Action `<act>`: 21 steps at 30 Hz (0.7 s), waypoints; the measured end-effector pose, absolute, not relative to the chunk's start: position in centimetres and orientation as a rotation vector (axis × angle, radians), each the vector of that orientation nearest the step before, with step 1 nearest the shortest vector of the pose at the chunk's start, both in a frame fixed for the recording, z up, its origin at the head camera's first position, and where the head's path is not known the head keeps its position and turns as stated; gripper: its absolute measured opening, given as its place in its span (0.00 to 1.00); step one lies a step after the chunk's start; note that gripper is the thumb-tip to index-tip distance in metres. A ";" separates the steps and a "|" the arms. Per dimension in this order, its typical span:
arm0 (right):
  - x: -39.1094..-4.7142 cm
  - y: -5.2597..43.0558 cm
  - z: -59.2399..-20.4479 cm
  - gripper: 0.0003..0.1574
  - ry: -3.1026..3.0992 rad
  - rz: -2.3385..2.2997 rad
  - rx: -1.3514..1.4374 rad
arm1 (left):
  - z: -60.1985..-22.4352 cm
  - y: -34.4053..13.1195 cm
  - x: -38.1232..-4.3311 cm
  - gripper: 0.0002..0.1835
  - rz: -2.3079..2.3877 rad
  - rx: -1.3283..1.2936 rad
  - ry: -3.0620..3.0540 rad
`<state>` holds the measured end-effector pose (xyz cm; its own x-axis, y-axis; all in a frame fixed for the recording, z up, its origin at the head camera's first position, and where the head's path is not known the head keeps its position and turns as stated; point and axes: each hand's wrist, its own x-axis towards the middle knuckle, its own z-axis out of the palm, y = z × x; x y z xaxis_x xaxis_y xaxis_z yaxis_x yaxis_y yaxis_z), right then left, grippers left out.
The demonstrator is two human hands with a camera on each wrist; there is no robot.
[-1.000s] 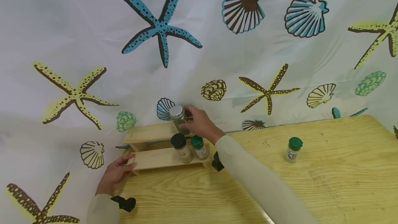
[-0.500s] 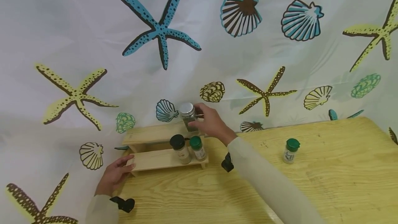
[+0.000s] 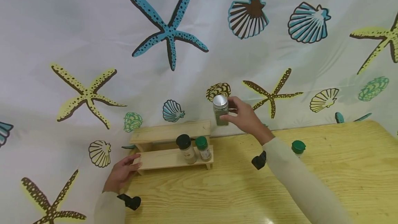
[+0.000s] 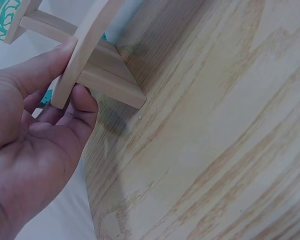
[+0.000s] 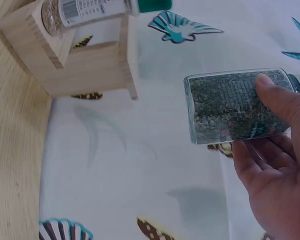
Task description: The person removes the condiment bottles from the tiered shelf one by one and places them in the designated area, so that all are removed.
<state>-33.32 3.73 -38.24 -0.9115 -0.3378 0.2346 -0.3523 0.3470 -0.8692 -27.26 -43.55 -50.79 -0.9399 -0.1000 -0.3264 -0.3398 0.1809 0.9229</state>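
Nearest, at lower left, the person's left hand (image 3: 122,172) keeps its hold, its fingers pinching the end board of a pale, two-step wooden rack (image 3: 161,160). A little farther off, the main change shows: the right hand (image 3: 244,115) has carried a clear, square-sided glass jar with a silver lid (image 3: 221,112) rightward, from over the rack's upper step to just past its right end. The right fingers hold the jar between thumb and fingertips; it hangs in the air, nearly upright, touching no wood. This looks like the middle of a carry, with the jar off the rack and not yet set down.

Now the materials. The tabletop (image 3: 199,196) in front is yellowish, with broad, wavy wood grain. The rack is smooth, straight-edged and plain. On its lower step stand a round shaker with a black cap (image 3: 188,152) and, just beside it, a smaller round shaker with a green cap (image 3: 204,150). The held jar is packed with coarse, dark green flakes. Well to the right is another green-capped shaker (image 3: 298,147), its body mostly hidden by the sleeve, so its contents cannot be told. Behind everything hangs white cloth (image 3: 192,82) printed with starfish and shells.
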 end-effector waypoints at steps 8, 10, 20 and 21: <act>-32.3 9.1 -37.8 0.40 -2.576 1.662 0.645 | -50.4 -43.7 -27.2 0.29 1.800 -0.396 2.277; -32.0 10.4 -37.8 0.40 -2.588 1.664 0.635 | -50.2 -43.7 -27.2 0.29 1.815 -0.382 2.265; -30.1 17.0 -38.3 0.40 -2.674 1.618 0.568 | -50.1 -43.2 -27.1 0.26 1.784 -0.419 2.242; -29.9 17.6 -38.3 0.41 -2.677 1.614 0.565 | -50.1 -43.1 -27.2 0.26 1.780 -0.417 2.243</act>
